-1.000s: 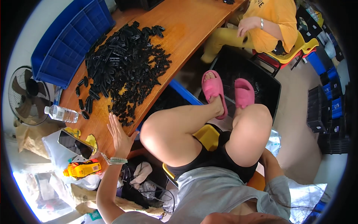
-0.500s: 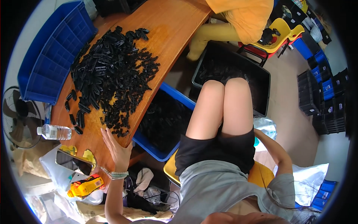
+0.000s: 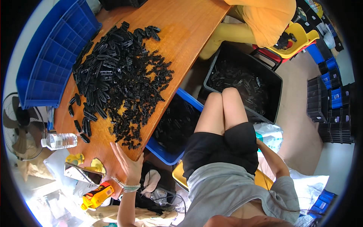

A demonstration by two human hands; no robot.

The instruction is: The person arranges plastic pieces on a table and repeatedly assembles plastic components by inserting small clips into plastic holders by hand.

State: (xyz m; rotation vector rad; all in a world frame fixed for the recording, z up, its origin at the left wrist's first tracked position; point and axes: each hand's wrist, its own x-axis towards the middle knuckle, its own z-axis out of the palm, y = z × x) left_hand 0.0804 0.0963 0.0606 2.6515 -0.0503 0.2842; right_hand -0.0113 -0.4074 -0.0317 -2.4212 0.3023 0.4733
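My left hand (image 3: 129, 165) rests at the edge of the wooden table (image 3: 177, 34), fingers stretched out and holding nothing. Just beyond its fingertips lies a heap of small black plastic parts (image 3: 140, 102), with longer black plastic pieces (image 3: 102, 72) piled farther left. My right hand (image 3: 260, 144) hangs down beside my right thigh; its fingers are hidden, so I cannot see what it touches. Close by it is a clear plastic bag (image 3: 270, 134). A blue crate (image 3: 162, 157) holding black parts stands under the table edge, left of my legs.
Beyond my knees stands a black bin (image 3: 278, 94) of black parts, near a person in yellow (image 3: 261, 22). A clear bottle (image 3: 60, 140), a phone (image 3: 83, 173) and an orange bottle (image 3: 97, 195) lie at the left. Blue bins (image 3: 56, 56) and a fan (image 3: 22, 128) stand behind.
The view has shifted, so the table and crates sit lower and farther right. My knees have swung left, showing more of the black bin. My left hand stays at the table edge.
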